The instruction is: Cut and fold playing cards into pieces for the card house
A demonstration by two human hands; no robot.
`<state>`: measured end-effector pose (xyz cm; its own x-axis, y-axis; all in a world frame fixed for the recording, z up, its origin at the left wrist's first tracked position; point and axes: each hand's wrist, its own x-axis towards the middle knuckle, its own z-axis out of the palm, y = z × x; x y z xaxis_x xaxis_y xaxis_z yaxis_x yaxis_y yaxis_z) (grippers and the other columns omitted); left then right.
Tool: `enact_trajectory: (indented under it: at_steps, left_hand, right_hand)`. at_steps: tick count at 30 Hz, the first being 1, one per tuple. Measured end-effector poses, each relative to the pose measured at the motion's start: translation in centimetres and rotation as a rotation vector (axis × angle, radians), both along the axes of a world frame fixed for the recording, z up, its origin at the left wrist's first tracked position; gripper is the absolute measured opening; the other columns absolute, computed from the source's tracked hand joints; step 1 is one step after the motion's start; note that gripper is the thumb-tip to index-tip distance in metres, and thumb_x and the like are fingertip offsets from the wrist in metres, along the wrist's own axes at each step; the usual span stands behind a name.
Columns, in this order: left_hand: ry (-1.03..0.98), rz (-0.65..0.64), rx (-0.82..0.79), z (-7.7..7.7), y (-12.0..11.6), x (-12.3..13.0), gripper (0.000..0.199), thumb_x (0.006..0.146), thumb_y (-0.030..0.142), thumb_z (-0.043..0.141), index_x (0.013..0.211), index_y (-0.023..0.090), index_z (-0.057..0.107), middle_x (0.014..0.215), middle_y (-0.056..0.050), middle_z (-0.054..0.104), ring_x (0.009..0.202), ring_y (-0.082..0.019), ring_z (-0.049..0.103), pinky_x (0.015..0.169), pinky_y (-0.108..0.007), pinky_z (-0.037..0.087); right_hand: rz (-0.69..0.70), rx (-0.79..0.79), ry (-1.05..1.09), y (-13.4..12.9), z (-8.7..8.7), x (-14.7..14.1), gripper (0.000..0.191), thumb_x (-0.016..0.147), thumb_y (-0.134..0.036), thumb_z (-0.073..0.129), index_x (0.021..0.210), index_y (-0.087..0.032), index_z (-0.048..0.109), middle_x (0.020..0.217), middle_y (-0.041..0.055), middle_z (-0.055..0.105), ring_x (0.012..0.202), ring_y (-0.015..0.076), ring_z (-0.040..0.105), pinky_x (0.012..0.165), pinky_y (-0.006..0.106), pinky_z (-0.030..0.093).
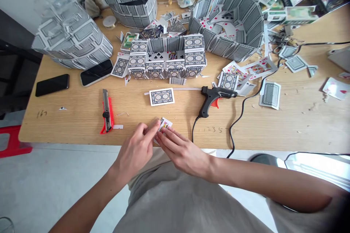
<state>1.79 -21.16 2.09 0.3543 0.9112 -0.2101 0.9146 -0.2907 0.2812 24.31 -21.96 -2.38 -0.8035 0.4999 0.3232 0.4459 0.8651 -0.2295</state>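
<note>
head-worn view, forward and down

At the near edge of the table (295, 125), the left hand (140, 142) and the right hand (183, 151) touch a playing card (167, 121). A glue gun (210, 98) lies farther inside; two phones (97, 72) lie toward the left edge.

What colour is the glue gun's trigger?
The trigger is orange-red, showing best in the head view.
</note>
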Motion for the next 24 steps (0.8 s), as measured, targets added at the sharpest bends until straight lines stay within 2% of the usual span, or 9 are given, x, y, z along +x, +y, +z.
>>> enact_trajectory:
  at_steps: [4, 7, 13, 17, 24]
  left_hand:
    - [-0.016, -0.011, -0.050, 0.4, 1.5, 0.9, 0.057, 0.107, 0.012, 0.047, 0.161, 0.028, 0.057, 0.104, -0.007, 0.063, 0.088, -0.018, 0.071, 0.082, -0.028, 0.060]
    - [-0.022, -0.019, -0.065, 0.7, 2.0, 1.2, 0.056, 0.108, 0.014, 0.047, 0.162, 0.027, 0.056, 0.104, -0.006, 0.063, 0.086, -0.018, 0.071, 0.079, -0.028, 0.060]
    - [0.011, -0.035, 0.010, 0.6, 0.5, -0.2, 0.061, 0.104, 0.009, 0.048, 0.161, 0.027, 0.057, 0.103, -0.006, 0.065, 0.081, -0.018, 0.071, 0.068, -0.027, 0.057]
    - [0.001, -0.053, 0.006, 0.8, -0.1, -0.7, 0.059, 0.106, 0.011, 0.046, 0.161, 0.027, 0.056, 0.101, -0.006, 0.065, 0.081, -0.018, 0.071, 0.070, -0.028, 0.058]
    - [-0.008, -0.009, -0.011, 0.4, 0.4, -0.1, 0.064, 0.103, 0.009, 0.048, 0.163, 0.030, 0.055, 0.104, -0.006, 0.065, 0.083, -0.018, 0.071, 0.072, -0.027, 0.058]
  right_hand:
    - [-0.010, 0.022, 0.023, 0.0, 0.0, 0.0, 0.047, 0.103, -0.007, 0.053, 0.147, 0.005, 0.064, 0.147, 0.0241, 0.070, 0.142, 0.0372, 0.065, 0.126, 0.051, 0.054]
    - [-0.027, 0.025, 0.028, -0.1, 0.1, 0.0, 0.047, 0.102, -0.007, 0.054, 0.146, 0.005, 0.065, 0.146, 0.0221, 0.071, 0.139, 0.0383, 0.066, 0.124, 0.051, 0.055]
    - [-0.048, 0.016, 0.048, -0.1, 0.2, -0.1, 0.045, 0.103, -0.008, 0.053, 0.145, 0.005, 0.066, 0.144, 0.0206, 0.072, 0.137, 0.0386, 0.067, 0.124, 0.050, 0.054]
    - [-0.047, 0.002, 0.046, 0.0, 0.2, -0.2, 0.046, 0.104, -0.010, 0.052, 0.146, 0.005, 0.064, 0.145, 0.0203, 0.071, 0.139, 0.0376, 0.065, 0.126, 0.049, 0.052]
    - [-0.034, -0.024, 0.037, -0.1, 0.0, -0.1, 0.048, 0.102, -0.007, 0.051, 0.147, 0.005, 0.064, 0.147, 0.0213, 0.070, 0.140, 0.0389, 0.064, 0.125, 0.050, 0.054]
